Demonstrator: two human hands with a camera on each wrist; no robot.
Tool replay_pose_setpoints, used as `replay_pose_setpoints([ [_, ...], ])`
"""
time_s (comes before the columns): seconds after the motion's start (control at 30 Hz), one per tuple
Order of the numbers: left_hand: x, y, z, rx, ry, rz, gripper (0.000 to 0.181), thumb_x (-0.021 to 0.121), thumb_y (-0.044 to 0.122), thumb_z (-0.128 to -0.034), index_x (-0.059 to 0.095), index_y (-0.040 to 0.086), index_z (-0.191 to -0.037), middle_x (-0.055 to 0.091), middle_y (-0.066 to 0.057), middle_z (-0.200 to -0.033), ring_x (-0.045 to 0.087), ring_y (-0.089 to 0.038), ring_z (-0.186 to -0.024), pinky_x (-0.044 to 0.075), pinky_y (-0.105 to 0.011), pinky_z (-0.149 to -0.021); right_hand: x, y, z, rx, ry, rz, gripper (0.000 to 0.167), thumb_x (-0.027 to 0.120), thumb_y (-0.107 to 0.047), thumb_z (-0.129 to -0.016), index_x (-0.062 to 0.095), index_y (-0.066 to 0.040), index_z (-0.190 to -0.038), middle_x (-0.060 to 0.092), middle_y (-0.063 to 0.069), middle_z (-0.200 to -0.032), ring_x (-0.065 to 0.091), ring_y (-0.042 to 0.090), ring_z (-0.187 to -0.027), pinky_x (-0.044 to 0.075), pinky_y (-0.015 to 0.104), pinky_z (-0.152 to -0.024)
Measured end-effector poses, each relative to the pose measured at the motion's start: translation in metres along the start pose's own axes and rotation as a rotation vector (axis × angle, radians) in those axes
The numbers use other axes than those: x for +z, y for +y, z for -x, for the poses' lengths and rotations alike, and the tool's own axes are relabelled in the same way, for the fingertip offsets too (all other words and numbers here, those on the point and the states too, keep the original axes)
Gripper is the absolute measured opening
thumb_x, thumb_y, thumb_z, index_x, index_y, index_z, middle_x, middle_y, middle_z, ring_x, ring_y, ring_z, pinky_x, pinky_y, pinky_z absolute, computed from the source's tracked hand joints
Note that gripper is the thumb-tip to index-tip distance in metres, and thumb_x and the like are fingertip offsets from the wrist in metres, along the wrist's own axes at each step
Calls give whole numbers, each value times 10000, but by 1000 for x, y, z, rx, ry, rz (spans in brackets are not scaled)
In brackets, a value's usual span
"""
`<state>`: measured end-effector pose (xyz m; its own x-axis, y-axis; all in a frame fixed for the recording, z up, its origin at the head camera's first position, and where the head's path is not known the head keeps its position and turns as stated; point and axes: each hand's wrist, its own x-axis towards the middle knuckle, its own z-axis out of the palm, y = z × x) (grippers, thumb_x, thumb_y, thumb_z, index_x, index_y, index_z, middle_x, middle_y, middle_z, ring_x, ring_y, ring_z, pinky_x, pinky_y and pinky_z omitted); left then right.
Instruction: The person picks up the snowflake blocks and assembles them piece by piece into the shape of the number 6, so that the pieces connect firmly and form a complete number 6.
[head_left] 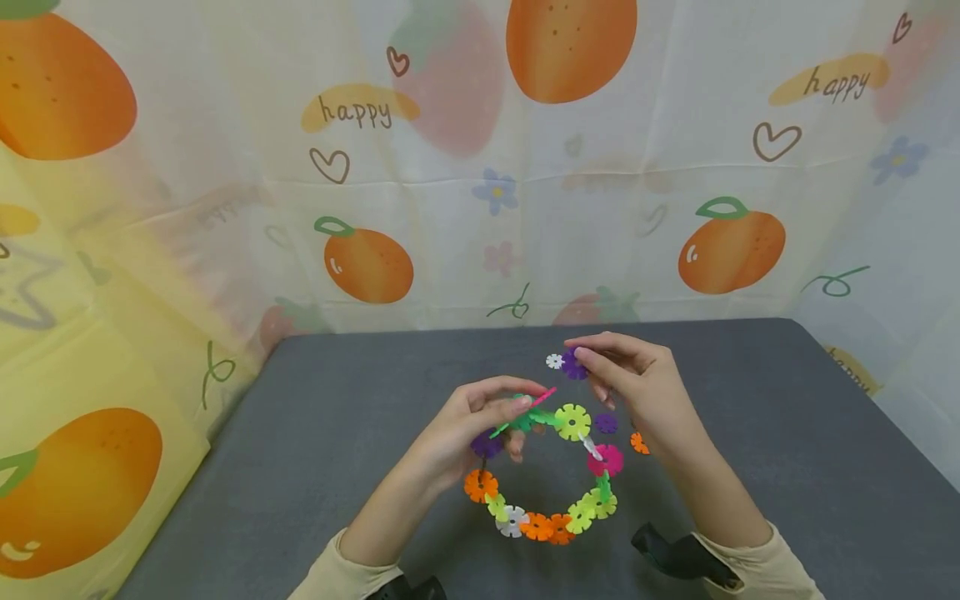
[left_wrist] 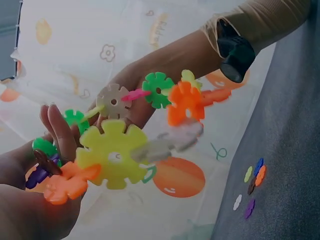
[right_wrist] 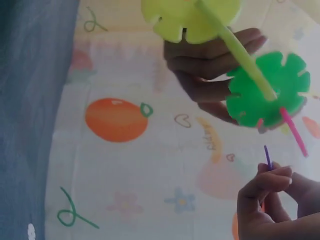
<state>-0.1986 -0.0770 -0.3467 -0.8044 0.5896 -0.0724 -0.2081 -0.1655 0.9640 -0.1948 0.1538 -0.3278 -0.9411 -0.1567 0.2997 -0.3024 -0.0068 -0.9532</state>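
A chain of coloured notched plastic discs (head_left: 537, 527), slotted together edge to edge, hangs in a loop below my left hand (head_left: 467, 417). The left thumb and fingers pinch it near a pink disc (head_left: 544, 397) and the green disc (right_wrist: 265, 90) joined to it. Up and to the right, my right hand (head_left: 633, 375) pinches a purple disc (head_left: 575, 364) between thumb and fingers, apart from the chain; the right wrist view shows this purple disc (right_wrist: 268, 157) edge-on. Whether the small white disc (head_left: 554, 361) beside it touches it I cannot tell.
Loose discs lie on the dark grey table (head_left: 360, 392) beyond the loop, among them a purple one (head_left: 606, 423) and an orange one (head_left: 639, 443). More show in the left wrist view, including a blue disc (left_wrist: 258, 165). A fruit-printed cloth (head_left: 450, 250) hangs behind the table.
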Motion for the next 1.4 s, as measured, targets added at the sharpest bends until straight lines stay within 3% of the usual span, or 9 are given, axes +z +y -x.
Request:
replay_pose_setpoints([
  [0.1, 1, 1, 1, -6, -3, 17, 352, 603, 253, -970, 607, 67, -1268, 715, -113, -959, 611, -66, -547, 567, -234, -623, -3, -3, 2, 37, 0, -54, 215, 637, -148, -947, 673, 6, -1091, 591, -7, -689, 513, 135, -534, 481, 268, -500],
  [0.3, 2, 2, 1, -35, -5, 54, 360, 588, 268, -972, 620, 84, -1280, 700, -72, -926, 585, -69, -543, 552, -227, -611, -4, -5, 2, 81, -72, -86, 170, 609, -167, -968, 598, -18, -1049, 631, 1, -748, 597, 154, -564, 565, 315, -567],
  [0.6, 1, 2, 3, -27, -36, 46, 396, 507, 259, -991, 586, 25, -1300, 705, -10, -858, 573, -48, -528, 530, -206, -583, -1, -2, 1, 175, -125, -62, 140, 612, -213, -968, 580, -78, -950, 551, -40, -683, 491, 112, -590, 449, 265, -549],
  [0.7, 1, 2, 4, -24, -42, 32, 408, 501, 274, -986, 582, 13, -1289, 698, 17, -825, 568, -38, -515, 524, -201, -565, 0, -2, 2, 180, -188, -163, 104, 559, -186, -994, 564, -102, -934, 523, -61, -650, 447, 79, -537, 364, 246, -489],
  [0.83, 0, 1, 5, -20, -47, 29, 371, 494, 277, -984, 594, 23, -1235, 694, 29, -801, 567, -30, -509, 527, -197, -556, 1, -2, 4, 176, -268, -270, 83, 502, -135, -1009, 562, -119, -956, 538, -76, -639, 452, 49, -502, 356, 190, -439],
  [1.4, -3, 2, 7, -8, -113, 73, 373, 463, 290, -1007, 564, 25, -1249, 671, 24, -807, 563, -16, -518, 518, -174, -569, 3, -2, 6, 117, -253, -234, 50, 502, -106, -1000, 551, -95, -1003, 533, -71, -609, 432, 67, -477, 381, 186, -426],
])
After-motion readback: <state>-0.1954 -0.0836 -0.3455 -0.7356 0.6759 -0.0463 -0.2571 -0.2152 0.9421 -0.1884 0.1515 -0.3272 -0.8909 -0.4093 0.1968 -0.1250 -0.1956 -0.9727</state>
